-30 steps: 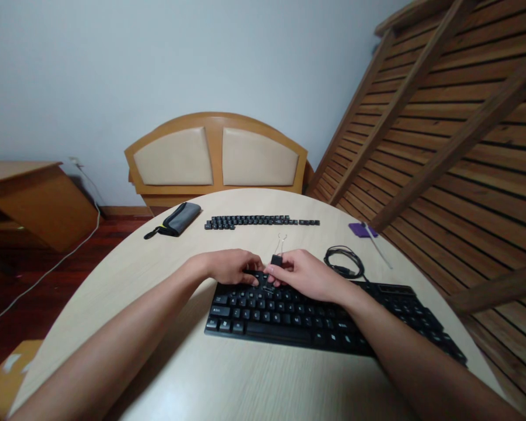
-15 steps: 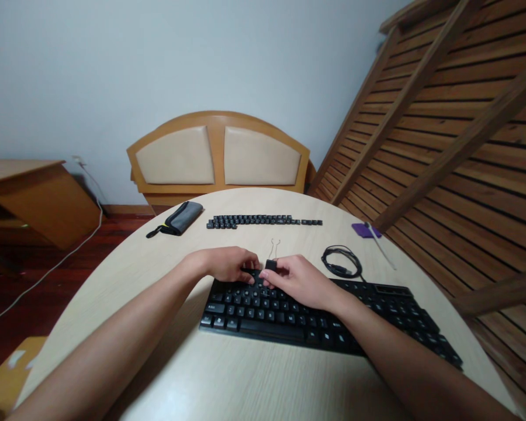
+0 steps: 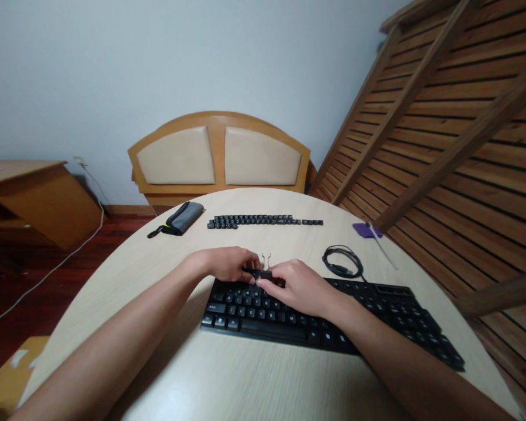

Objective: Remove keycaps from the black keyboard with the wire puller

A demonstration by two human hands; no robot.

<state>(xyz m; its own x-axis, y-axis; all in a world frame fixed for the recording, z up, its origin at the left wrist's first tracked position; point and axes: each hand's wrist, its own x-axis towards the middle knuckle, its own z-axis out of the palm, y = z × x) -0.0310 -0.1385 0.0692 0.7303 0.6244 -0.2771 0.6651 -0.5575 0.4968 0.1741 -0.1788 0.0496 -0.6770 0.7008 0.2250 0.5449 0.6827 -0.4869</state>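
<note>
A black keyboard [image 3: 284,330] lies in front of me, part of its upper left hidden under both hands. My right hand [image 3: 298,286] pinches the black handle of a wire keycap puller [image 3: 266,273]. The puller's two thin wire ends point away from me. Right beside it, my left hand [image 3: 234,266] is over the keyboard's upper left edge with fingers bent and closed. Something dark shows at those fingertips, too small to make out. Beyond the hands, loose black keycaps [image 3: 263,220] are lined up in rows on the round table [image 3: 158,327].
A coiled cable [image 3: 342,261] lies behind the keyboard's right part. A grey pouch [image 3: 184,218] sits at the far left of the table. On the far right are a purple cloth [image 3: 363,230] and a thin pale stick [image 3: 383,248]. A wooden slatted frame [image 3: 442,146] leans on the right.
My right hand has lowered the keycap puller slightly and brought it left, against the left hand's fingertips. The left hand stays nearly in place.
</note>
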